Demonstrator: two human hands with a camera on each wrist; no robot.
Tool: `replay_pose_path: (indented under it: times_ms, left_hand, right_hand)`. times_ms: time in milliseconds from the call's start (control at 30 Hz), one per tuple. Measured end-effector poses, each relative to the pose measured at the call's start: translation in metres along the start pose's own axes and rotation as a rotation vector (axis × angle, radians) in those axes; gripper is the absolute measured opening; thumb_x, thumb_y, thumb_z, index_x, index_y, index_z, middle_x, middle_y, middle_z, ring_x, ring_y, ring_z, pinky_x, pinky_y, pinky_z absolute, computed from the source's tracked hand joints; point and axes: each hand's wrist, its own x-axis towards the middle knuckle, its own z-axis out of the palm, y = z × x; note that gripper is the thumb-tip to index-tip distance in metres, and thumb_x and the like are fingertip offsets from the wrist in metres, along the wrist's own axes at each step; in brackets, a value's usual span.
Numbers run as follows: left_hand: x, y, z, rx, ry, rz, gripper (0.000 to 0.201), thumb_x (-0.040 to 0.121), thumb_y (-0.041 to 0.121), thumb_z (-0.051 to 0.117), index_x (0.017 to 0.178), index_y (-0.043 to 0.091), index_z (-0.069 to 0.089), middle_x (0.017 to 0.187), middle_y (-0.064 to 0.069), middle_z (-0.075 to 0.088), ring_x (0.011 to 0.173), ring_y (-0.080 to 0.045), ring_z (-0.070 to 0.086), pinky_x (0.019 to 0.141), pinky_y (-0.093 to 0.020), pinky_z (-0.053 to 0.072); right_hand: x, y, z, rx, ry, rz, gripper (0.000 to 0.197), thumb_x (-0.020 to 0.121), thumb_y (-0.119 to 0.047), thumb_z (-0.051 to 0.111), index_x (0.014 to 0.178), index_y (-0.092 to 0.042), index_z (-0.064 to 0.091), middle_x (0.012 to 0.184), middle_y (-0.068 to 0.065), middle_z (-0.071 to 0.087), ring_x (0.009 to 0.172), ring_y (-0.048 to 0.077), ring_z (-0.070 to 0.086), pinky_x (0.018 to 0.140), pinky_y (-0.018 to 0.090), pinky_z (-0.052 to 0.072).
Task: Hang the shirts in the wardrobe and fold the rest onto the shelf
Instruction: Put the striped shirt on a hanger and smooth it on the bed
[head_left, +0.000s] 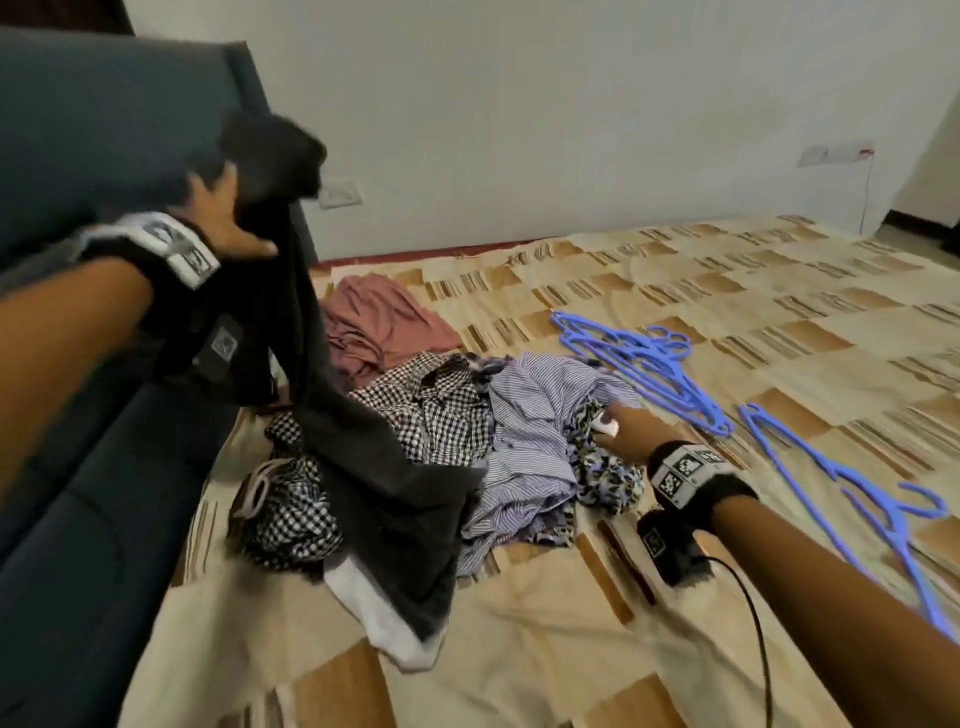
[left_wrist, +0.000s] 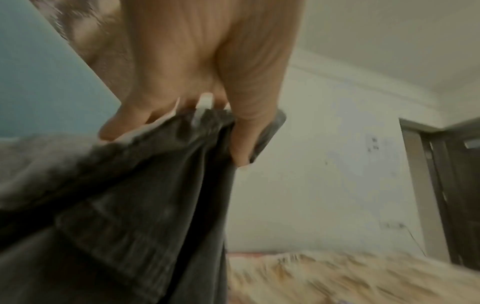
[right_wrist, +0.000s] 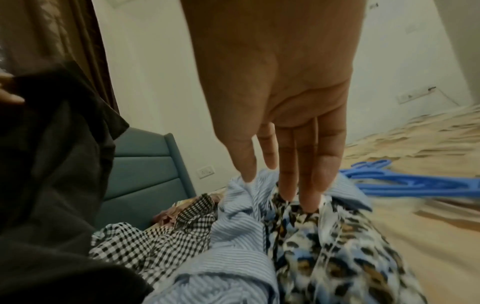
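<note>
Left hand (head_left: 223, 218) raised at the near left, fingers (left_wrist: 241, 144) curled round the bunched edge of a dark grey garment (head_left: 363, 467); thick, soft, matte cloth with a white lining showing at its lower hem, hanging in a long drape down onto the bed (head_left: 727, 291). Bed covered in a cream and tan patchwork sheet with striped squares, lightly creased. Clothes heap mid-bed: black-and-white gingham shirt (head_left: 441, 410), crumpled, partly under the grey drape; blue-and-white fine-striped shirt (head_left: 530, 415) just right of it, rumpled into ridges; blue, brown and white leopard-print garment (right_wrist: 337, 257) touching the striped shirt on its right; dusty pink garment (head_left: 379, 322) at the far side of the heap, near the headboard. Right hand (head_left: 628, 431) low over the heap, fingers (right_wrist: 306, 174) straight and close together, tips touching cloth where striped shirt and leopard print meet; nothing gripped. Blue plastic hangers (head_left: 649, 364), thin and hooked, in a loose tangle on the sheet to the right of the heap, one more (head_left: 857, 499) lying apart nearer. Padded teal headboard (head_left: 104, 156) along the left. White wall (head_left: 519, 104) beyond with socket plates.
</note>
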Motion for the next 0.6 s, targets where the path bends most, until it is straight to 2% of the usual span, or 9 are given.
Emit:
replay_pose_path:
  times_ms: [33,100,167,233,333,400,433,500,600]
  left_hand:
    - [-0.085,0.053,-0.035,0.007,-0.178,-0.038,0.118,0.067,0.034,0.082,0.150,0.013,0.001,0.154,-0.025,0.004,0.143,-0.038,0.007,0.117,-0.047,0.012]
    - [-0.147,0.063,0.003,-0.038,-0.351,-0.070,0.117,0.063,0.042,0.083,0.148,0.005,0.013,0.152,-0.024,0.019,0.140,-0.037,0.022,0.114,-0.044,0.023]
    - [-0.193,0.061,0.048,-0.008,-0.526,-0.136,0.127,0.044,0.071,0.072,0.141,0.002,0.027,0.143,-0.023,0.037,0.131,-0.035,0.038,0.107,-0.043,0.033]
    - [-0.241,0.083,0.088,0.008,-0.669,-0.092,0.132,0.048,0.080,0.061,0.148,0.007,0.013,0.150,-0.025,0.023,0.138,-0.037,0.026,0.113,-0.046,0.023]
    - [-0.311,0.117,0.132,0.087,-0.802,-0.017,0.098,0.082,0.053,0.060,0.150,0.026,-0.005,0.155,-0.023,-0.007,0.141,-0.046,-0.003,0.115,-0.053,0.008]
    - [-0.327,0.114,0.150,0.074,-0.868,-0.055,0.075,0.084,0.048,0.060,0.146,0.031,0.022,0.157,-0.015,-0.004,0.140,-0.048,-0.002,0.113,-0.054,0.016]
    - [-0.329,0.108,0.155,0.038,-0.859,-0.069,0.054,0.085,0.043,0.061,0.133,0.028,0.041,0.156,-0.014,0.004,0.140,-0.046,0.005,0.112,-0.050,0.021]
    - [-0.332,0.100,0.151,0.020,-0.776,-0.091,0.009,0.086,0.025,0.059,0.094,0.026,0.057,0.147,-0.013,0.025,0.134,-0.038,0.027,0.107,-0.040,0.032]
    - [-0.339,0.092,0.147,0.029,-0.658,-0.105,0.018,0.082,0.007,0.059,0.074,0.022,0.054,0.135,-0.013,0.037,0.120,-0.033,0.045,0.097,-0.034,0.036]
  right_hand:
    - [0.001,-0.002,0.009,0.003,-0.034,0.000,0.039,0.095,-0.031,0.053,0.126,-0.008,0.048,0.123,0.015,0.057,0.105,0.031,0.058,0.084,0.036,0.048]
    - [0.005,-0.003,0.022,0.000,-0.081,-0.012,0.039,0.095,-0.029,0.054,0.127,-0.007,0.048,0.124,0.016,0.056,0.106,0.031,0.057,0.083,0.033,0.046]
    - [0.009,-0.005,0.035,-0.032,-0.086,-0.049,0.039,0.094,-0.025,0.054,0.128,-0.006,0.048,0.123,0.017,0.057,0.109,0.031,0.056,0.082,0.031,0.043]
    - [0.017,-0.010,0.050,-0.049,-0.063,-0.112,0.041,0.092,-0.025,0.056,0.128,-0.007,0.047,0.121,0.017,0.058,0.111,0.030,0.056,0.084,0.033,0.044]
    - [0.029,-0.025,0.079,-0.022,-0.073,-0.236,0.066,0.086,-0.032,0.066,0.140,-0.012,0.034,0.135,0.015,0.047,0.123,0.030,0.046,0.096,0.037,0.042]
    - [0.036,-0.037,0.103,-0.023,-0.127,-0.289,0.088,0.080,-0.032,0.073,0.147,-0.011,0.020,0.143,0.018,0.036,0.130,0.034,0.037,0.103,0.045,0.038]
    - [0.039,-0.042,0.114,-0.059,-0.138,-0.289,0.088,0.081,-0.029,0.072,0.147,-0.010,0.018,0.140,0.020,0.038,0.128,0.037,0.040,0.100,0.047,0.041]
    - [0.042,-0.049,0.127,-0.144,-0.138,-0.246,0.060,0.091,-0.021,0.057,0.142,-0.007,0.028,0.127,0.022,0.050,0.115,0.036,0.052,0.090,0.045,0.048]
    - [0.035,-0.056,0.108,-0.113,-0.102,-0.270,0.028,0.096,-0.015,0.041,0.120,-0.003,0.050,0.118,0.020,0.058,0.109,0.033,0.057,0.088,0.040,0.047]
